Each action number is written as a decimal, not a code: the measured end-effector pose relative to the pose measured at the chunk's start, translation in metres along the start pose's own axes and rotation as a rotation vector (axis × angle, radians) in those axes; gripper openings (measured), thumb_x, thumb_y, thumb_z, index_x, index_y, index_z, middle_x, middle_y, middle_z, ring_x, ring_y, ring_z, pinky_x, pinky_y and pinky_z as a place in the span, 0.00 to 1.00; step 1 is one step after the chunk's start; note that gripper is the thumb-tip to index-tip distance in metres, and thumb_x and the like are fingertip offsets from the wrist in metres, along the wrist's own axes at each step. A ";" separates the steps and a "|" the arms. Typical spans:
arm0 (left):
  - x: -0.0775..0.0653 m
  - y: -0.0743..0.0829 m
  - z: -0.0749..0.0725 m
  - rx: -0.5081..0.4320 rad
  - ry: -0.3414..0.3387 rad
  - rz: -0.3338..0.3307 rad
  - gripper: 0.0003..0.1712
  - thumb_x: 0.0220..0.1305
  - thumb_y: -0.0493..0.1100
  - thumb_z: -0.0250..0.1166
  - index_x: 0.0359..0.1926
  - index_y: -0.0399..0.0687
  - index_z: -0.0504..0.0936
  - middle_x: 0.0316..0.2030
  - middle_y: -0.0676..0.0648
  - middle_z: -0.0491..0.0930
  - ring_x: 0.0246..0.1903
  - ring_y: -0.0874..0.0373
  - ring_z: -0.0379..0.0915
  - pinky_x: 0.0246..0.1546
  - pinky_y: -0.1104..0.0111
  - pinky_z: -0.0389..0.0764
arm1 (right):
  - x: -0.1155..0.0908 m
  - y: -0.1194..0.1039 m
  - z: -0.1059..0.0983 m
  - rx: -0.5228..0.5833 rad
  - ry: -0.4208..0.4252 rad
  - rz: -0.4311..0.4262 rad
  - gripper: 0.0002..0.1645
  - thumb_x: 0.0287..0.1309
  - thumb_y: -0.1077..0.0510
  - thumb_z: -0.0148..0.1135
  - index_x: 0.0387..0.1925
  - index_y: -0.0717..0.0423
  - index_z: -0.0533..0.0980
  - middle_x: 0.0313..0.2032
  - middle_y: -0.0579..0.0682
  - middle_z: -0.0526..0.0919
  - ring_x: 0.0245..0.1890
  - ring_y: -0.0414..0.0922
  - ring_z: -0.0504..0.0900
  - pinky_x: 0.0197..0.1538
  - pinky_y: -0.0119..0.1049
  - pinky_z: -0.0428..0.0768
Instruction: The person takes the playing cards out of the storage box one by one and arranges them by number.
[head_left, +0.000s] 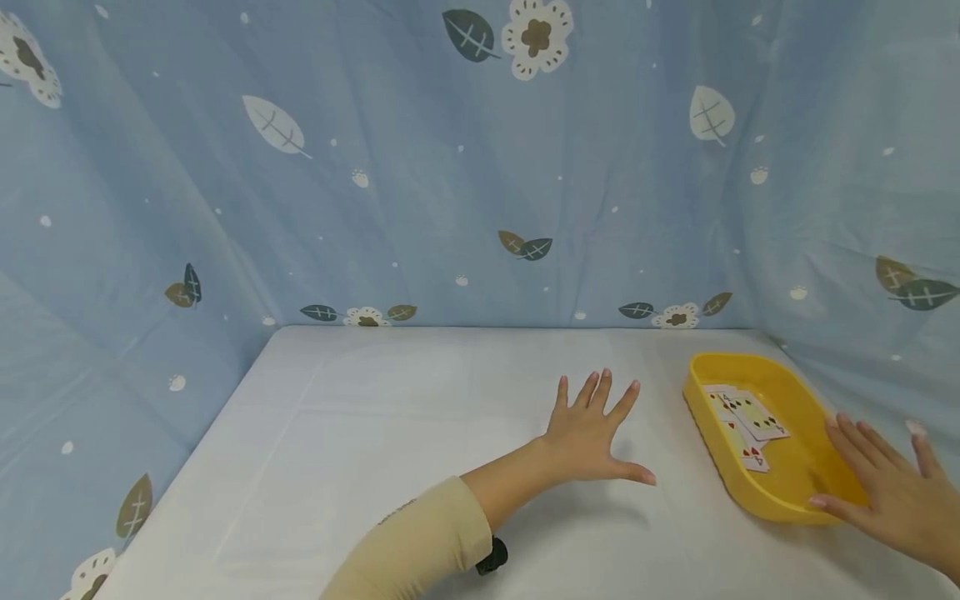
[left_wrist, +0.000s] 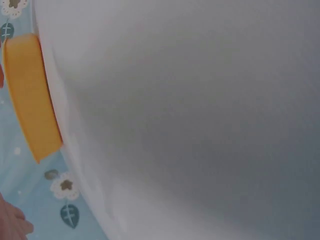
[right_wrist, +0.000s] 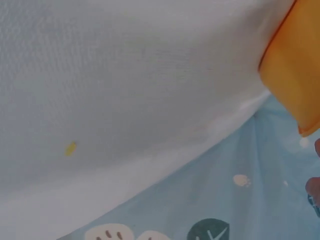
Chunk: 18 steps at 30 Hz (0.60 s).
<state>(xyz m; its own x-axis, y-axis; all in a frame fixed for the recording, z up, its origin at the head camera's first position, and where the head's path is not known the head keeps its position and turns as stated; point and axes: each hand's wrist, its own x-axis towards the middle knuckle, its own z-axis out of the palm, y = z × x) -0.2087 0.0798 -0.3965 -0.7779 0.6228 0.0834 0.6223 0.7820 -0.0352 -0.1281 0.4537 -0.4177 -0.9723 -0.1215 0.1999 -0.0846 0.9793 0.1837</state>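
My left hand (head_left: 588, 442) is held over the white table with fingers and thumb spread wide, holding nothing. To its right sits a yellow tray (head_left: 795, 471) with several playing cards (head_left: 756, 415) lying face up along its left side; fours show on some. At the tray's right side is my right hand (head_left: 896, 496), fingers straight and thumb out, overlapping the rim in the head view. The left wrist view catches the tray's outer wall (left_wrist: 32, 95) and part of a hand at the lower left. Fingertips (right_wrist: 314, 190) show beside the tray (right_wrist: 292, 65) in the right wrist view.
A blue curtain (head_left: 420, 208) with leaf and flower prints borders the white table (head_left: 360, 433) at the back and both sides. A small black object (head_left: 492, 557) shows under my left sleeve (head_left: 420, 542).
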 end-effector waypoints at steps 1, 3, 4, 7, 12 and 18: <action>0.002 0.003 0.001 -0.001 -0.004 -0.001 0.65 0.42 0.89 0.39 0.70 0.67 0.19 0.74 0.47 0.34 0.74 0.52 0.32 0.68 0.42 0.41 | 0.000 0.001 0.001 0.013 -0.017 0.016 0.76 0.44 0.24 0.59 0.70 0.59 0.25 0.69 0.60 0.21 0.67 0.51 0.12 0.62 0.59 0.14; 0.005 0.012 0.001 -0.008 -0.022 0.001 0.65 0.42 0.89 0.39 0.69 0.68 0.17 0.75 0.48 0.32 0.74 0.54 0.30 0.68 0.43 0.40 | 0.001 0.002 0.003 0.035 -0.046 0.044 0.75 0.46 0.24 0.58 0.70 0.66 0.28 0.68 0.65 0.23 0.68 0.57 0.16 0.62 0.58 0.13; 0.007 0.018 0.001 -0.010 -0.031 0.007 0.65 0.41 0.89 0.39 0.69 0.68 0.17 0.75 0.48 0.32 0.73 0.54 0.30 0.68 0.43 0.40 | 0.000 0.003 0.004 0.048 -0.063 0.061 0.75 0.46 0.24 0.57 0.69 0.68 0.28 0.68 0.67 0.23 0.68 0.60 0.18 0.61 0.57 0.13; 0.015 0.035 -0.003 -0.007 -0.052 0.028 0.65 0.40 0.90 0.38 0.69 0.70 0.17 0.75 0.50 0.31 0.73 0.55 0.29 0.69 0.45 0.40 | -0.004 0.006 0.007 0.062 -0.089 0.093 0.76 0.46 0.24 0.57 0.68 0.70 0.27 0.67 0.70 0.25 0.68 0.63 0.22 0.62 0.56 0.13; 0.025 0.058 -0.009 -0.017 -0.069 0.042 0.65 0.39 0.90 0.38 0.69 0.71 0.18 0.74 0.52 0.29 0.73 0.58 0.27 0.69 0.46 0.41 | -0.007 0.009 0.009 0.081 -0.121 0.091 0.75 0.48 0.25 0.57 0.68 0.68 0.25 0.67 0.70 0.24 0.67 0.69 0.28 0.61 0.57 0.14; 0.029 0.072 -0.002 -0.050 -0.063 0.030 0.64 0.40 0.90 0.39 0.68 0.72 0.17 0.74 0.53 0.31 0.73 0.58 0.29 0.69 0.47 0.43 | -0.006 0.008 0.013 0.209 -0.179 0.076 0.70 0.56 0.30 0.55 0.67 0.72 0.25 0.65 0.72 0.21 0.65 0.72 0.28 0.62 0.56 0.15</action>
<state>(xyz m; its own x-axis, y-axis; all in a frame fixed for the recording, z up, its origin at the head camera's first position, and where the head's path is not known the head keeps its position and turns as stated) -0.1857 0.1544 -0.3942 -0.7620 0.6473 0.0197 0.6475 0.7619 0.0134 -0.1259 0.4641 -0.4295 -0.9990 -0.0338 0.0291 -0.0347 0.9989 -0.0319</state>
